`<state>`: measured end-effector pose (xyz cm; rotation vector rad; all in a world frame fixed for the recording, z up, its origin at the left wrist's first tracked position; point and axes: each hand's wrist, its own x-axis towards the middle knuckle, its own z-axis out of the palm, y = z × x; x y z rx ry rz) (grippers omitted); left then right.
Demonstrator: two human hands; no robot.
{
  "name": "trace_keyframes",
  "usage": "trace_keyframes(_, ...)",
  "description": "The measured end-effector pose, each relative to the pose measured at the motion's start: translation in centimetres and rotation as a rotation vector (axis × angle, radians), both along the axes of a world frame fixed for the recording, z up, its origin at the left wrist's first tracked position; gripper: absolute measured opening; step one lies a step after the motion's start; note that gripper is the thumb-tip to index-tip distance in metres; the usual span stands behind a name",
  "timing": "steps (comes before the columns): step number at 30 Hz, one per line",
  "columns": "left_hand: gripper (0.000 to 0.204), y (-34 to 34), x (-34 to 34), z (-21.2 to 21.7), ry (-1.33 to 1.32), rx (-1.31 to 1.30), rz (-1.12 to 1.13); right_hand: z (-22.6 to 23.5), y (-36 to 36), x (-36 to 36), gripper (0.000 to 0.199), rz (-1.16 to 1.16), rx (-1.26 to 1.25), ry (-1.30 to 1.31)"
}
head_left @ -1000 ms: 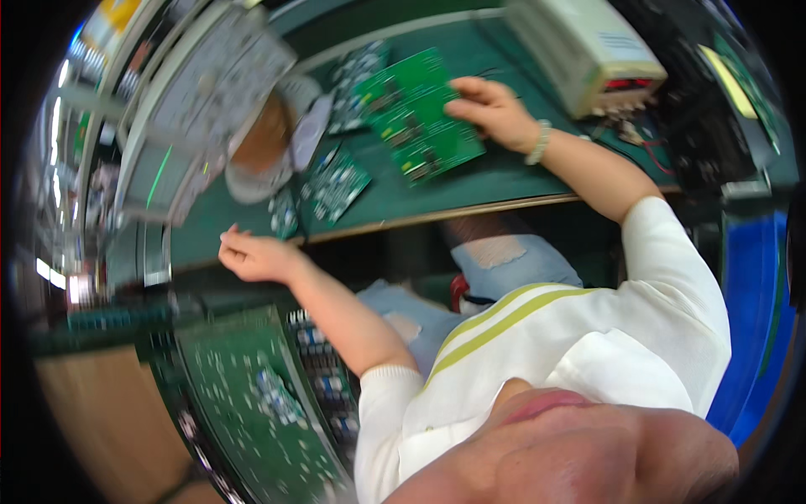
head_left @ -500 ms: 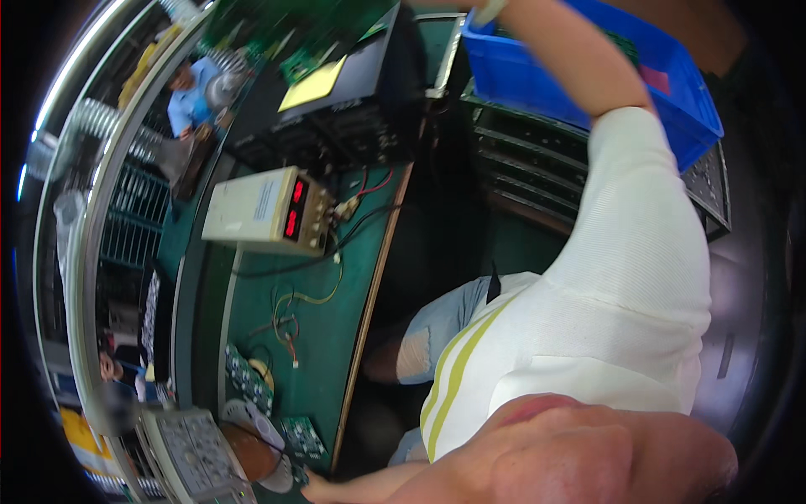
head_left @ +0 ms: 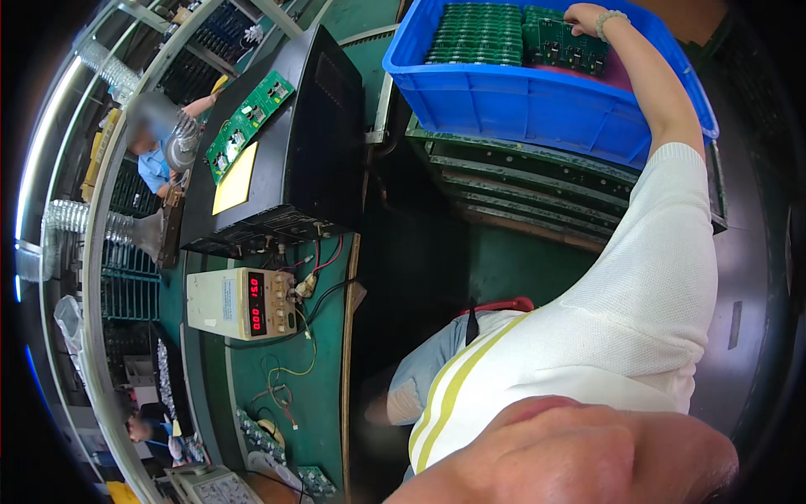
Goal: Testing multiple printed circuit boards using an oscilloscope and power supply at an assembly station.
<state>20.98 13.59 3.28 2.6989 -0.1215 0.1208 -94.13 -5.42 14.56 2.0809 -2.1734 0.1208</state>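
Note:
My right hand (head_left: 585, 17), with a beaded bracelet at its wrist, reaches into a blue plastic bin (head_left: 520, 97). Its fingers are closed on the top edge of a green circuit board (head_left: 573, 49), which stands tilted inside the bin. Whether a second board overlaps it, I cannot tell. To its left in the bin, several green circuit boards (head_left: 474, 34) stand packed in rows. Something pinkish red (head_left: 619, 74) shows on the bin floor beside the held board. My left hand is outside the picture.
The bin rests on a dark slatted rack (head_left: 520, 168). On a black instrument box (head_left: 323, 143) lie a green board (head_left: 249, 126) and a yellow paper (head_left: 235, 179). Below it are a power supply (head_left: 239, 302) with red digits, loose wires (head_left: 281, 391) and more boards (head_left: 315, 480). Co-workers sit beyond the bench.
My view has swung toward the bin. My right hand, earlier beyond the top edge, now shows inside the bin. My left hand, earlier at the bench's lower end, has left the picture.

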Motion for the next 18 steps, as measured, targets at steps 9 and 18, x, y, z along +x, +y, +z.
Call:
trace_keyframes(9, 0.055, -1.2, -0.5, 4.4, -0.064, -0.173, -0.122, -9.0, -2.0, -5.3, 0.018, 0.409, -0.466, -0.303)
trace_keyframes(18, 0.058, -2.4, -0.7, 2.8, -0.031, -0.365, -0.217, -8.8, -4.6, -3.0, 0.019, -0.581, 0.004, 0.051)
